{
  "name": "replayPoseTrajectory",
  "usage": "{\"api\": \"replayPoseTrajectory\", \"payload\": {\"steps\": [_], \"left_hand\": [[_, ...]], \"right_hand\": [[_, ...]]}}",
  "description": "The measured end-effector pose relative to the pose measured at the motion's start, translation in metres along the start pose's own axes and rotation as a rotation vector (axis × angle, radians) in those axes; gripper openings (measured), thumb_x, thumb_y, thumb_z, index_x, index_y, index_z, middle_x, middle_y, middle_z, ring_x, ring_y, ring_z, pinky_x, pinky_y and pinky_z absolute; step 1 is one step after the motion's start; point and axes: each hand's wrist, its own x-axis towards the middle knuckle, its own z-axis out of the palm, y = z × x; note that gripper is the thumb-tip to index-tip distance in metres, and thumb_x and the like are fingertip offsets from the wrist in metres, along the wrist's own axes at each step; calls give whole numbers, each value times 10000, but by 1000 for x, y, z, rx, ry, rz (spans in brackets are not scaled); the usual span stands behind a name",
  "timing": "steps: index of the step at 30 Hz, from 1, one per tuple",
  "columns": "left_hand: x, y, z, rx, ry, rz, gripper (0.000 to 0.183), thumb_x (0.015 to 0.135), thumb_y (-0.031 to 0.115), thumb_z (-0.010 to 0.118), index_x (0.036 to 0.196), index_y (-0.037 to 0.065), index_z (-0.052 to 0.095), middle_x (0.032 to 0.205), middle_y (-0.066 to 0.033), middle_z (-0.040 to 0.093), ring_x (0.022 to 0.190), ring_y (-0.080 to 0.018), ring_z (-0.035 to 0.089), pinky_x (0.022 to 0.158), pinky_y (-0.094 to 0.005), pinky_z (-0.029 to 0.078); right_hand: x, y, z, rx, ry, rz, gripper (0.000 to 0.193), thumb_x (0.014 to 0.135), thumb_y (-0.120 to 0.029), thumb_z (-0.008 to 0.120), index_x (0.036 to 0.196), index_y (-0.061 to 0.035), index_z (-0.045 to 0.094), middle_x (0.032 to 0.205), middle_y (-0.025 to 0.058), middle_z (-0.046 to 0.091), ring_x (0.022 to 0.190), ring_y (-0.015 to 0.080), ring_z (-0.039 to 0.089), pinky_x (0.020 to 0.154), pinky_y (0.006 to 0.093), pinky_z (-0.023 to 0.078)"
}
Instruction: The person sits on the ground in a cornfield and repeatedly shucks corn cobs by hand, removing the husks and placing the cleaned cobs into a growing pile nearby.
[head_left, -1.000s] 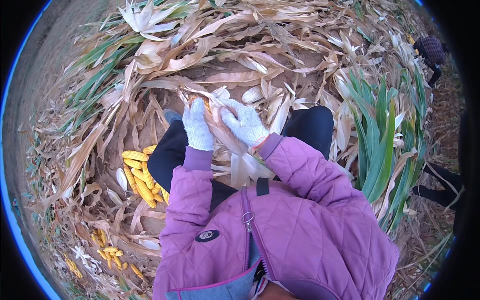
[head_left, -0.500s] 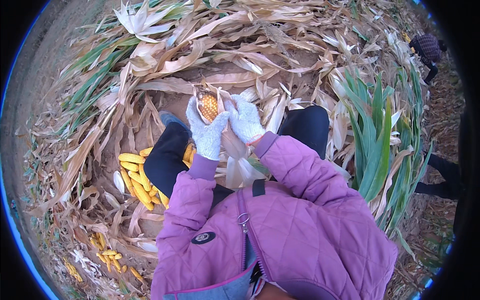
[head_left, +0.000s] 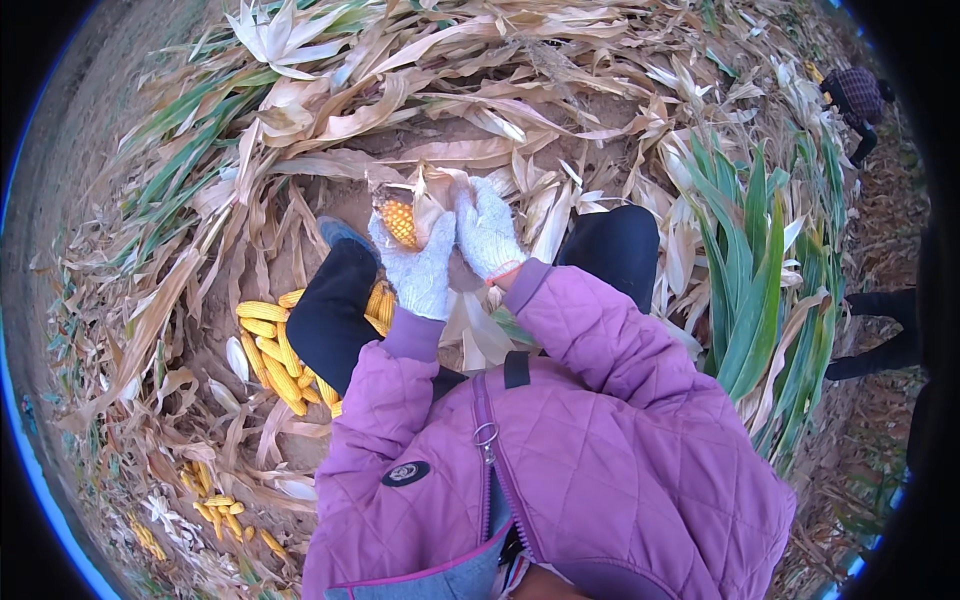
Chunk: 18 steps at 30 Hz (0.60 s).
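An ear of corn (head_left: pixel 399 222) with bared yellow kernels is in my left hand (head_left: pixel 422 276), which wears a fuzzy white glove and has its fingers wrapped round the ear. Dry pale husk (head_left: pixel 430 198) still covers the side of the ear facing my other hand. My right hand (head_left: pixel 488 230), gloved alike, is closed at the husk beside the ear's upper part; the glove hides its fingertips. Below the hands, a loose piece of pale husk (head_left: pixel 478 335) lies between my legs.
A pile of husked corn ears (head_left: pixel 280 350) lies by my left leg, with another pile (head_left: pixel 218 510) farther down left. Dry stalks and leaves (head_left: pixel 440 80) spread ahead. Green corn leaves (head_left: pixel 745 270) stand at the right. A person (head_left: pixel 856 98) is at the far right.
The ear has moved slightly left and tilted in my left hand. My right hand has turned more upright, and the husk has been drawn toward it. The loose husk below has shifted.
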Motion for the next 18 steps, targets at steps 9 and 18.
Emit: {"api": "replayPoseTrajectory", "payload": {"steps": [9,18], "left_hand": [[9,3,-64,-1050,-479,-581,898,858,658,551,1439,3,354,1435,-218,432,1306,-343,459,1125,-481,354],[-5,-40,-77,-560,-698,-857,464,927,213,582,1306,-36,482,1139,-211,619,960,-262,657,850,-356,560]], "right_hand": [[34,14,-22,930,3,428,300,987,-277,495,1080,-6,584,976,92,602,857,191,615,730,349,526],[28,27,-9,1291,-114,480,316,1006,-276,499,1219,-50,558,1118,93,633,1028,236,616,909,366,509]]}}
